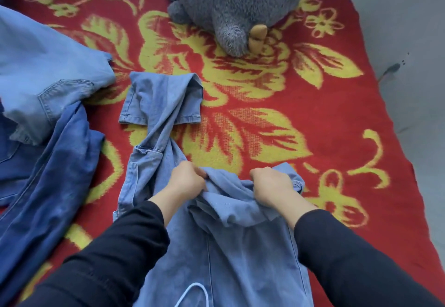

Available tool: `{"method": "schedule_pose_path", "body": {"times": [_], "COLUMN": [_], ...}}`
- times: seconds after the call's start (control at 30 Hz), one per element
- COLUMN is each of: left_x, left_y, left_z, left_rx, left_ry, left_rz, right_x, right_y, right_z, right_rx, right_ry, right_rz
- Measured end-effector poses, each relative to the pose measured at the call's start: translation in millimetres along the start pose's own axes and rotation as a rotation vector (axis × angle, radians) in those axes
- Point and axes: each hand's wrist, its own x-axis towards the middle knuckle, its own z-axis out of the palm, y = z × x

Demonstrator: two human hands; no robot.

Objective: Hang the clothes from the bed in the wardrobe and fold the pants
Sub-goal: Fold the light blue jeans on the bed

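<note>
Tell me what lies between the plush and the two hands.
In the head view, only the light jeans' twisted legs on the red blanket.

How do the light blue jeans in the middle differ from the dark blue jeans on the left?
The light blue jeans are a pale wash; the dark blue jeans are deeper indigo. The left hand and right hand hold the light pair; nobody touches the dark pair. Both are denim on the floral blanket.
</note>
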Motion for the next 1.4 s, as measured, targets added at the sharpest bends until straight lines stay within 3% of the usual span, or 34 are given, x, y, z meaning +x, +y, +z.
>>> {"method": "schedule_pose_path", "body": {"times": [0.13,0.2,0.37,0.43,0.53,0.6,0.7,0.77,0.8,0.87,0.9,0.93,0.97,1.07,1.1,1.27,1.4], "left_x": [-19.1,-30.2,-41.6,-32.8,-8.1,13.4,37.3,45.1,46.0,39.7,33.8,26.6,19.9,-0.8,-7.6,-41.3,-68.1], "left_y": [31.9,56.6,133.4,162.4,179.2,166.3,111.0,59.4,33.1,-12.6,-29.7,-42.4,-52.0,-65.8,-65.9,-59.4,-66.7], "left_z": [-15.2,-33.9,-86.7,-99.8,-105.0,-95.7,-71.0,-59.0,-54.9,-46.0,-39.2,-31.5,-22.5,5.7,14.4,58.6,97.9], "left_rx": [-0.041,-0.029,-0.211,-0.268,-0.203,-0.137,0.097,0.259,0.306,0.368,0.4,0.442,0.485,0.54,0.537,0.487,0.511], "left_ry": [-0.019,0.056,0.29,0.315,0.241,0.203,0.261,0.298,0.32,0.39,0.43,0.466,0.49,0.489,0.481,0.405,0.315], "left_rz": [0.176,0.334,0.656,0.746,0.775,0.696,0.496,0.316,0.217,0.113,0.129,0.184,0.251,0.394,0.431,0.589,0.721], "right_x": [-22.2,-35.5,-58.8,-53.7,-42.7,-26.5,-3.4,4.4,7.9,15.4,18.2,22.4,27.7,36.6,37.0,-11.1,-69.9], "right_y": [32.0,58.9,114.7,120.7,111.6,101.7,87.8,76.4,71.5,66.7,67.2,69.1,71.4,79.4,82.1,71.0,64.7], "right_z": [-38.3,-71.0,-129.3,-135.4,-127.1,-110.3,-82.8,-66.6,-56.3,-37.9,-35.7,-37.8,-42.6,-65.3,-68.6,-7.3,82.8], "right_rx": [0.12,0.248,0.529,0.709,1.225,1.403,1.225,1.1,0.981,0.516,0.303,0.246,0.321,0.907,1.022,0.811,0.804], "right_ry": [-0.079,-0.061,0.233,0.448,0.689,0.647,0.591,0.532,0.491,0.383,0.345,0.367,0.435,0.742,0.774,0.727,0.41], "right_rz": [0.038,0.1,0.316,0.359,0.464,0.476,0.482,0.355,0.302,0.283,0.273,0.272,0.272,0.379,0.394,0.496,0.682]}}
